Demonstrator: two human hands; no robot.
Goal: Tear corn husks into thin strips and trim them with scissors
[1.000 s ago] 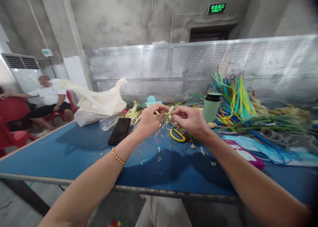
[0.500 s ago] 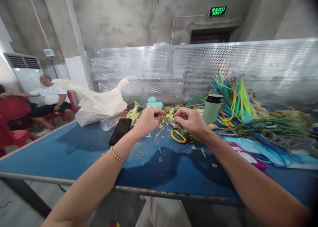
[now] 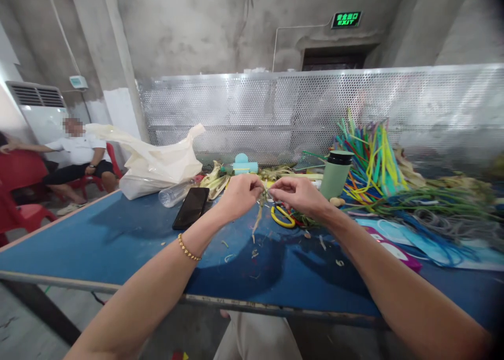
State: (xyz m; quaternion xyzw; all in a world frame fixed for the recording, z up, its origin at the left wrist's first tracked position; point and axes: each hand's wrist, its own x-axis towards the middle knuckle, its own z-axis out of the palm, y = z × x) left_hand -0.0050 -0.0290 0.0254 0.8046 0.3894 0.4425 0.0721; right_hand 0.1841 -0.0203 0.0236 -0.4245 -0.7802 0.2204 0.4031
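Observation:
Over the middle of the table, my left hand (image 3: 244, 194) and my right hand (image 3: 298, 193) almost meet at the fingertips. Both are closed in a pinch on a thin, pale strip of dried plant husk (image 3: 258, 221), whose loose end hangs down toward the tabletop. Fingers hide the exact point where each hand grips it. Just under my right hand lie scissors with yellow handles (image 3: 283, 217), their blades out of sight. More pale husks (image 3: 214, 180) lie beyond my left hand, and small scraps (image 3: 254, 253) are scattered over the blue table (image 3: 134, 239).
At left are a black phone (image 3: 191, 208), a clear bottle (image 3: 175, 194) and a white plastic bag (image 3: 161, 166). To the right stand a green tumbler (image 3: 336, 177), colourful strips (image 3: 380, 155), coiled cords (image 3: 437, 223) and a purple packet (image 3: 409, 257). A person (image 3: 81, 152) sits far left.
My hands have drawn closer together, the right one shifting left. The husk strip now hangs lower and more steeply beneath my fingertips.

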